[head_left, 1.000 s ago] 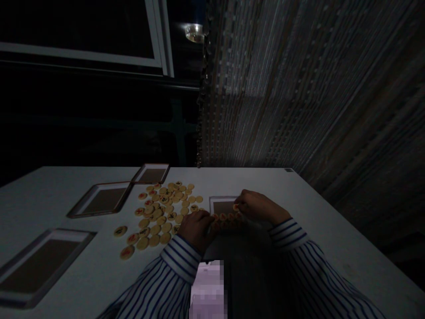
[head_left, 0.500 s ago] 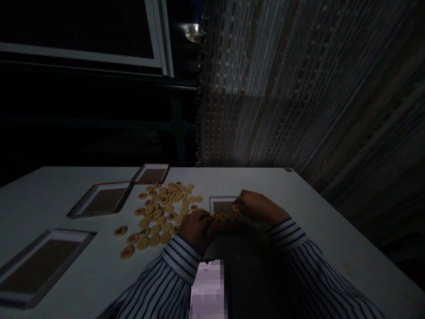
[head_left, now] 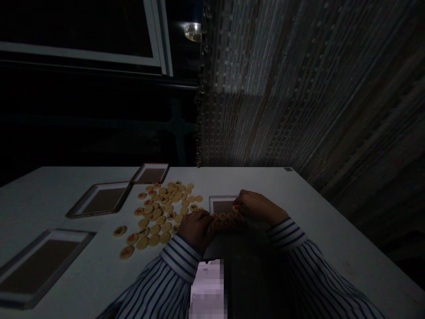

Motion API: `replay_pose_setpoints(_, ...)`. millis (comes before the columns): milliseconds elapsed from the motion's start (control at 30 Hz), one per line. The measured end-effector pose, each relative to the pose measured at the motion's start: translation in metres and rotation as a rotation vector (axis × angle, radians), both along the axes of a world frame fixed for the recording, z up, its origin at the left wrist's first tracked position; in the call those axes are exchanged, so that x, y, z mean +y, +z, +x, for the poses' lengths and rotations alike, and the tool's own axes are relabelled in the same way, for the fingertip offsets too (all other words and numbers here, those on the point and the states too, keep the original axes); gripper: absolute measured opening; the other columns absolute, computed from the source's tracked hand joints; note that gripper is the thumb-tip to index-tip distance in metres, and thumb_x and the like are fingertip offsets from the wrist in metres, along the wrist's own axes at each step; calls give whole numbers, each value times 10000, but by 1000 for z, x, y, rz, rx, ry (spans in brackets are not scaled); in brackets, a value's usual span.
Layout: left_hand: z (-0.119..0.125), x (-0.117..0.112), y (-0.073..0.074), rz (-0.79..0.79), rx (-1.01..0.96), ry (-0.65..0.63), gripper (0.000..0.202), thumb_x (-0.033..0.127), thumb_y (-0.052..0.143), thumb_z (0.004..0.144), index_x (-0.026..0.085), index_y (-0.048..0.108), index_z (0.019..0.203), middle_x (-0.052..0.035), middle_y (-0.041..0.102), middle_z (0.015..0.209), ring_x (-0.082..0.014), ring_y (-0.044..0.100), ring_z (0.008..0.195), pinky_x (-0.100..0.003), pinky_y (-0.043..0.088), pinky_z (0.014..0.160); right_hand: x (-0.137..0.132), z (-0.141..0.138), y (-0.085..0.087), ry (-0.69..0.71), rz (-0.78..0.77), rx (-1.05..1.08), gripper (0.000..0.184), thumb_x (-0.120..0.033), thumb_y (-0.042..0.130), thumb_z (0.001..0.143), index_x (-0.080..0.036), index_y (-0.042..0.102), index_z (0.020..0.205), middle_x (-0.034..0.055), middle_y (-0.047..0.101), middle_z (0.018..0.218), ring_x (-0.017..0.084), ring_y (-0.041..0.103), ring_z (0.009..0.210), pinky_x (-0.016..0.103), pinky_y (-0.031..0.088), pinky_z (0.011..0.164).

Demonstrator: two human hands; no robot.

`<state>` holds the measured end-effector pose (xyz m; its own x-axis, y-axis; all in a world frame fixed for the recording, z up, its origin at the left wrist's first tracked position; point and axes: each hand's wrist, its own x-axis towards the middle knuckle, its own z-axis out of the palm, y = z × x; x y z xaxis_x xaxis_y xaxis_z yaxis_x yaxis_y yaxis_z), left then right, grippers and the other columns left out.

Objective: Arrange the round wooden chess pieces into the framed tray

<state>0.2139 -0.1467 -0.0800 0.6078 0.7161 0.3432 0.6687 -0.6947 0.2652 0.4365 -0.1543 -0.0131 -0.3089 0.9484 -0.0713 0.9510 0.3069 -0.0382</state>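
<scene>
In the head view, a shallow box [head_left: 223, 197] with a pale rim and brown floor lies between my hands. Rows of round Chinese chess pieces [head_left: 222, 216] with red characters fill its near part. My right hand [head_left: 257, 206] is at the box's right side, its fingertips pinched on a red-marked Chinese chess piece [head_left: 235, 208]. At the left side of the box, my left hand [head_left: 196, 227] has its fingers curled in by the near pieces; what they hold, if anything, is hidden. A loose heap of Chinese chess pieces [head_left: 156, 214], some face up with red or black characters, spreads left of that hand.
Three more shallow trays stand on the white table [head_left: 259, 182]: a far one [head_left: 151, 173], a middle one [head_left: 101, 199] and a near one [head_left: 41, 263] at left. A bead curtain [head_left: 245, 88] hangs behind the table. A bright pixelated patch [head_left: 208, 288] sits between my forearms.
</scene>
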Motion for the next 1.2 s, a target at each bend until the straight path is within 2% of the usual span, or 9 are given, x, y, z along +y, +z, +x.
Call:
replay_pose_setpoints(133,0,2,-2,-2,6,3,289,348,492,767,203,627,977,-73,630,952,-218,572,880,-371,449,751,-1,-1,2,0,-8,-24,286,-195,434,784,-193,629,993,92,590,954,175,547,860,238,373,705)
replay_pose_setpoints(300,0,3,-3,-10,6,1,303,364,480,774,215,619,997,-69,625,964,-211,569,889,-365,447,760,-5,1,9,25,-20,52,298,-222,470,769,-221,617,1028,78,599,986,175,549,876,242,386,717)
replay_pose_setpoints(467,1,0,0,-16,10,23,300,349,498,763,218,618,1004,-63,628,976,-219,567,902,-373,439,772,-8,2,15,81,-150,77,288,-222,508,729,-253,643,981,50,635,952,179,566,861,250,398,705)
replay_pose_setpoints(633,1,-2,3,-13,14,21,296,348,481,777,226,609,1014,-62,628,973,-212,567,903,-365,440,765,-9,1,14,79,-164,60,325,-178,512,707,-246,639,998,55,636,993,181,565,892,256,396,736)
replay_pose_setpoints(833,0,-1,3,-20,29,6,307,366,467,786,233,604,1027,-63,628,963,-216,569,890,-371,443,752,-7,1,11,48,-193,9,341,-181,549,680,-256,632,1002,50,633,965,178,572,845,246,401,678)
replay_pose_setpoints(1200,2,-1,1,-15,7,33,296,357,467,786,222,622,1000,-69,631,962,-221,571,888,-384,443,757,-8,0,11,41,-172,23,315,-168,535,694,-245,635,983,47,629,961,171,559,851,250,393,695)
